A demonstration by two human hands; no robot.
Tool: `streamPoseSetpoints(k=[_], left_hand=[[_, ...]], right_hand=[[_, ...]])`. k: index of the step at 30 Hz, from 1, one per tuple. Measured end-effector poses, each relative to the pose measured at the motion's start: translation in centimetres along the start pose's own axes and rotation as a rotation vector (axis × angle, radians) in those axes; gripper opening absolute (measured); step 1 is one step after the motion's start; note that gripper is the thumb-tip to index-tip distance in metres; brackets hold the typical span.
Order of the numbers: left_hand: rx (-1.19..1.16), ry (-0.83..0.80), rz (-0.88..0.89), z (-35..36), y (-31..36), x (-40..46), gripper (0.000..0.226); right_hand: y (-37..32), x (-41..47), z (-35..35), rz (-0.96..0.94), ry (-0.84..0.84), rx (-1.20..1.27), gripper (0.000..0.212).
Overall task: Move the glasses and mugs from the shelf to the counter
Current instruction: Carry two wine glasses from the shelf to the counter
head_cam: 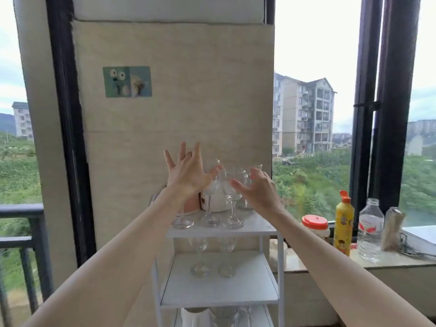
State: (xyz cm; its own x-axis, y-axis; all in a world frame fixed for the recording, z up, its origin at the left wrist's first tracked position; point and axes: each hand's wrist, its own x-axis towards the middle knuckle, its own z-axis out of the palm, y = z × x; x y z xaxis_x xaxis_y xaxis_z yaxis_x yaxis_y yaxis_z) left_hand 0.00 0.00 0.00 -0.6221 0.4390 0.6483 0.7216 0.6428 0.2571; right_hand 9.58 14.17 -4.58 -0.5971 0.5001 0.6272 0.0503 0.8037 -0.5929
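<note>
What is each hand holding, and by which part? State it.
Nothing yet. Left hand is spread open and right hand cupped open, both at the bowls of the stemmed glasses on the top shelf; no fingers have closed.

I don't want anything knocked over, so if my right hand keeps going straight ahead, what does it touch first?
Probably the stemmed glass at the front of the top shelf: the right hand is open, thumb already near its bowl. Depth is hard to judge.

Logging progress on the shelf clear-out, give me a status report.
Left hand and right hand open, empty, reaching. Stemmed glasses untouched on top shelf. Nothing blocking them.
</note>
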Motion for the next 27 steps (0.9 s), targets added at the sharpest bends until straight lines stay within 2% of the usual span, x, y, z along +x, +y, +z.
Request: streamPoseSetpoints(k=[7,10,16,19,22,25,27], left_hand=[[0.092,-0.055,-0.08,0.0,0.4,0.7,0.088],[0.056,-0.003,-0.086,0.0,0.2,0.7,0.081],[-0.035,0.128,-0.039,-0.5,1.2,0.2,0.078],[-0.22,0.222,-0.044,-1.5,2.3,0.1,0.079],[-0.522,0.268,-0.063,-2.5,3.7,-0.2,0.086],[-0.748,0.261,-0.091,-2.9,5.2,-0.7,0.079],[-0.906,0.241,-0.112,-2.9,6.1,-1.6,0.071]], right_hand=[[0.3,0.5,0.2,-0.022,-0.035,0.068,0.07],[-0.2,0.6,0.5,0.013,-0.063,0.058,0.053],[-0.8,0.3,-0.1,0.047,-0.029,0.183,0.046],[-1.6,0.1,-1.3,-0.011,0.045,0.271,0.044],[-1.9,-0.2,-3.1,-0.066,0.089,0.369,0.037],[-1.6,-0.7,-5.0,-0.043,0.046,0.612,0.053],[-1.2,-1.1,-6.2,-0.017,0.007,0.779,0.052]])
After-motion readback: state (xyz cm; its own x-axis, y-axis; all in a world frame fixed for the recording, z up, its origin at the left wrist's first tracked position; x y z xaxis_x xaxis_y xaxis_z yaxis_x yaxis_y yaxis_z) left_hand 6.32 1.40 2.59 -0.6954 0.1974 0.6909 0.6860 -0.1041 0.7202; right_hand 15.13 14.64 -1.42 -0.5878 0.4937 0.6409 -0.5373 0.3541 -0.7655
